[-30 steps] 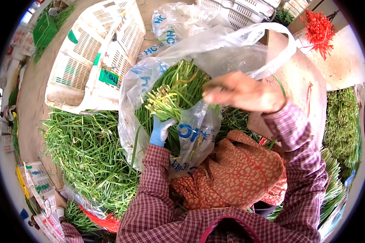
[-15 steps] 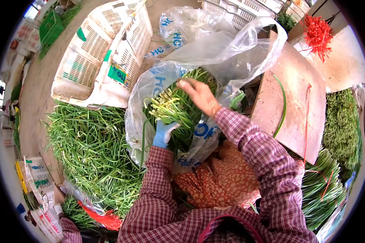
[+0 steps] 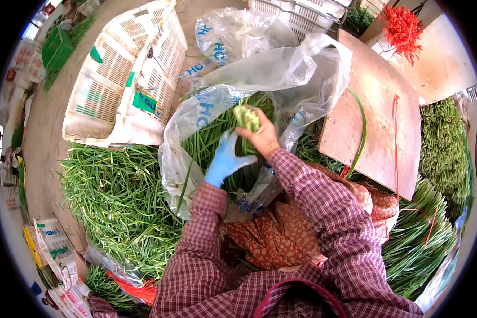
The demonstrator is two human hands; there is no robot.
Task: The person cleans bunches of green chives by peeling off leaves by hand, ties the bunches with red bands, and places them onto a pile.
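Observation:
Over the mouth of a clear plastic bag (image 3: 170, 153), my right hand (image 3: 264, 139) is closed around a bunch of chives (image 3: 247, 118), its pale cut ends facing up and left. My left hand (image 3: 225, 158), in a blue glove, has its thumb and fingers apart and nothing in its grip. It lies just left of the bunch, above long green chives (image 3: 201, 146) inside the bag. The lower part of the held bunch is hidden behind my right hand.
A heap of loose chives (image 3: 116, 212) lies to the left, below a white crate (image 3: 127, 79). A board (image 3: 379, 127) carries a red tie and one green leaf. Bundled stalks (image 3: 416, 238) lie at right; red ties (image 3: 400, 32) hang behind. Another person's sleeve (image 3: 102, 307) shows bottom left.
My left hand has let go of the chives and opened. My right hand now grips the bunch, which has turned and moved slightly right. The view has shifted a little.

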